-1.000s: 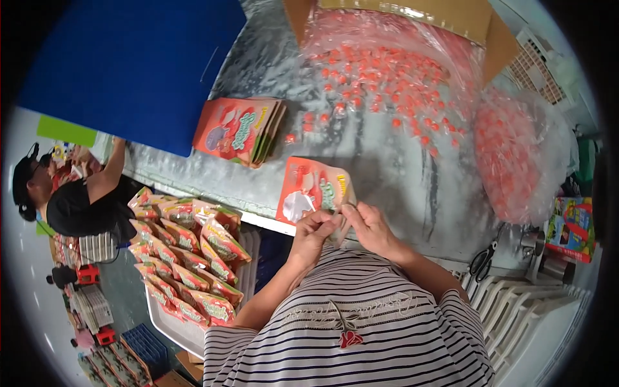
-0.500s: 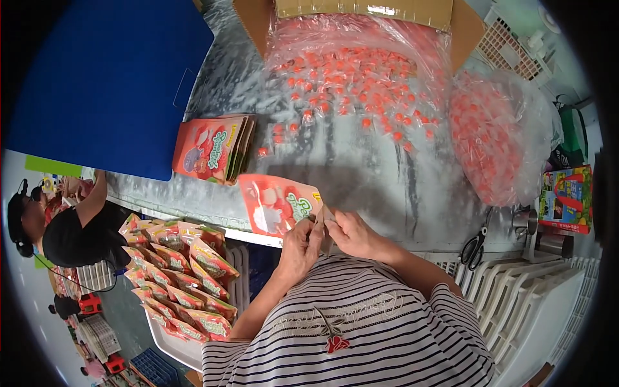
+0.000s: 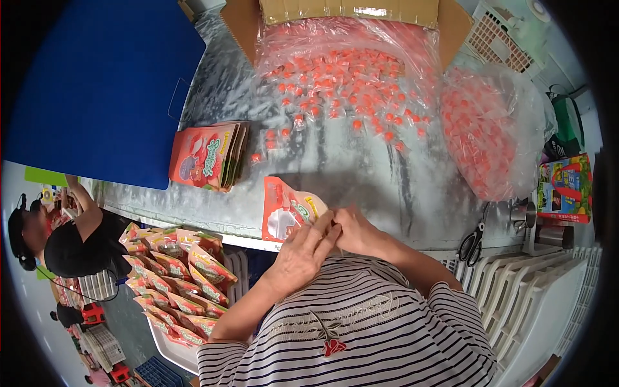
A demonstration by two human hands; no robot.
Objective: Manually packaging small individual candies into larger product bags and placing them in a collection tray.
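Close to my body, at the table's front edge, both hands grip a red and pink candy pouch point(image 3: 284, 209) by its top. My left hand point(image 3: 303, 255) folds over the pouch's upper right corner, its fingers bent around it. My right hand point(image 3: 356, 231) meets it there, fingers closed on the same edge. The pouch lies tilted, its printed front turned up and its bottom pointing left; its gripped end is hidden by my fingers. Left of it a stack of flat pouches point(image 3: 206, 157) rests on the table. Ahead lie small red wrapped candies point(image 3: 358, 124), loose.
A cardboard box point(image 3: 348, 9) spills a plastic liner of candies. A clear bag of candies point(image 3: 480, 138) stands at right, scissors point(image 3: 472, 244) below it. At left are a blue panel point(image 3: 103, 84) and a tray point(image 3: 169, 346) of filled pouches. Another person point(image 3: 74, 235) works beyond.
The pouch has moved slightly right and turned a little. My left hand has slid up and over its top edge, and the right hand has closed in beside it.
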